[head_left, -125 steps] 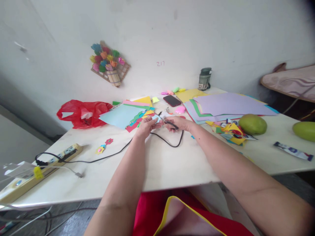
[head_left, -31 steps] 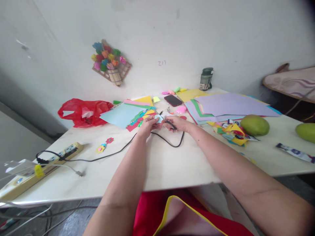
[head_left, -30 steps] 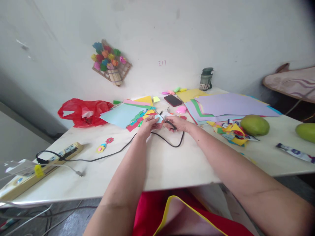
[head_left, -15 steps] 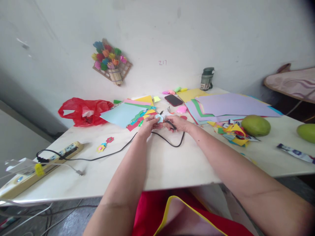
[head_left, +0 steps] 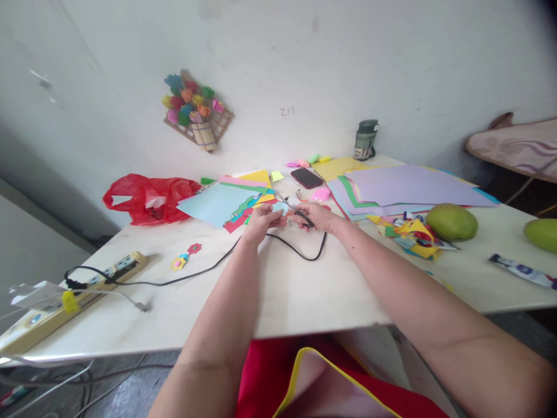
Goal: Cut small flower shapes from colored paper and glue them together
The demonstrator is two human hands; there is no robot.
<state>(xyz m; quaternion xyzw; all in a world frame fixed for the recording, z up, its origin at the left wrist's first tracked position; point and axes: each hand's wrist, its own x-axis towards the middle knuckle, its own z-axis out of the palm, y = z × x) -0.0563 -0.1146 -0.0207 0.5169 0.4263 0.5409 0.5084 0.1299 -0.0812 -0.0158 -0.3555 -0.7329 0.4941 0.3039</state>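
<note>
My left hand (head_left: pixel 262 222) is closed on a small piece of light blue paper (head_left: pixel 279 207), pinched between thumb and fingers. Black-handled scissors (head_left: pixel 304 219) are gripped in my right hand (head_left: pixel 317 216), their metal blades pointing up and left beside the blue paper. Whether the blades touch the paper is too small to tell. Cut strips of colored paper (head_left: pixel 243 212) lie just beyond my left hand. A black cord (head_left: pixel 300 255) runs across the table below both hands. Small paper flowers (head_left: pixel 179 262) in yellow and red rest to the left.
Colored sheets (head_left: pixel 404 184) are stacked at the right, near a phone (head_left: pixel 307 177) and a dark tumbler (head_left: pixel 366 139). Paper scraps (head_left: pixel 413 235), green fruit (head_left: pixel 452 222) and a glue tube (head_left: pixel 522 271) lie nearer. Leftward are a red plastic bag (head_left: pixel 152 197) and a power strip (head_left: pixel 108 273).
The scissors have turned so their blades show more plainly, pointing up and left. The blue paper has shifted slightly in my left hand. The things on the table stay put.
</note>
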